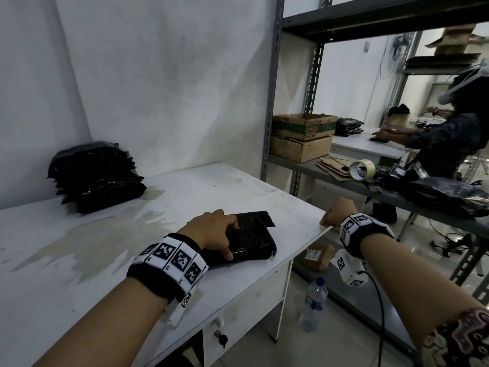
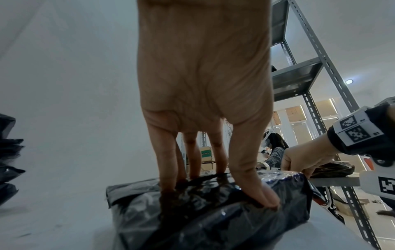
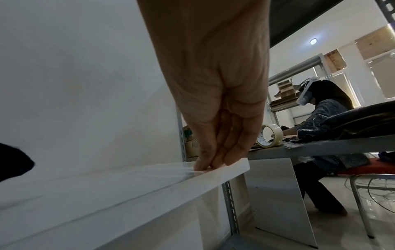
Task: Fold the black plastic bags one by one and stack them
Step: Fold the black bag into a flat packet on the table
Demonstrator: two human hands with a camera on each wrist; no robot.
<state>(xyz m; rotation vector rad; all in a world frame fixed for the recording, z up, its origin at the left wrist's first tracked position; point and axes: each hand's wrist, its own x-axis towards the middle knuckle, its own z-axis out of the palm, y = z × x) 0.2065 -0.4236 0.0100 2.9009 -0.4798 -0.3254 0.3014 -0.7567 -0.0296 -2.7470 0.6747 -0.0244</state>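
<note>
A folded black plastic bag (image 1: 254, 242) (image 2: 213, 228) lies near the right end of the white desk (image 1: 79, 247) (image 3: 128, 186). My left hand (image 1: 230, 241) (image 2: 222, 191) presses down on it, straight fingers sunk into its top crease and the thumb on its near side. A stack of folded black bags (image 1: 98, 178) (image 2: 8, 152) stands at the back left against the wall. My right hand (image 1: 334, 215) (image 3: 213, 162) holds nothing; its straight fingers, kept together, rest their tips on the desk's right edge.
A grey metal rack (image 1: 272, 102) stands right of the desk, holding cardboard boxes (image 1: 304, 136), a tape roll (image 1: 362, 170) and loose black bags (image 1: 444, 192). A water bottle (image 1: 313, 303) stands on the floor below. Another person (image 1: 449, 144) works at a far table.
</note>
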